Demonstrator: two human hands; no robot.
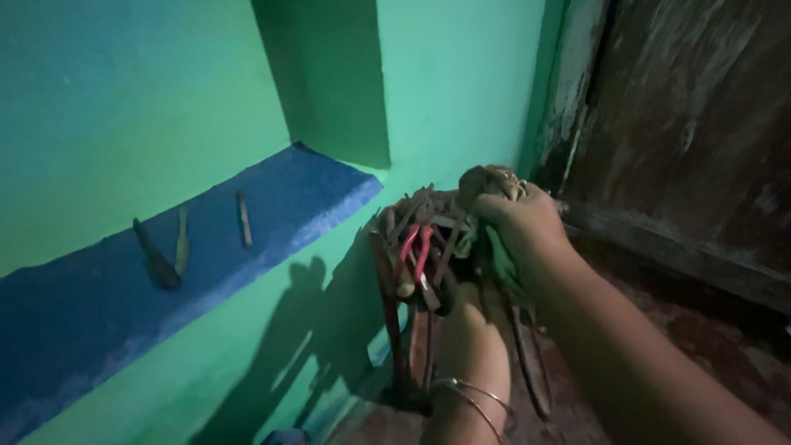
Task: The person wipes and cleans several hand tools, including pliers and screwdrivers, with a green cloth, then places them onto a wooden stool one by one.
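Two hands at a bundle of tools, centre of the frame

The right hand [519, 218] clenches around the top of the tool bundle [424, 243], right of centre; the left hand [465, 330], bangles [478, 400] at its wrist, reaches in from below, its fingers hidden, so I cannot tell their grip; red-handled pliers [414, 251] sit in the bundle; three tools [177, 243] lie on the blue ledge [272, 206], left.

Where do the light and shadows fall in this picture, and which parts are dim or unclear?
Head view: light falls on the green wall; the hands and tool bundle cast a dark shadow below the blue shelf. Head view: the wooden door and floor are dim; left hand and right hand look soft, slightly blurred.
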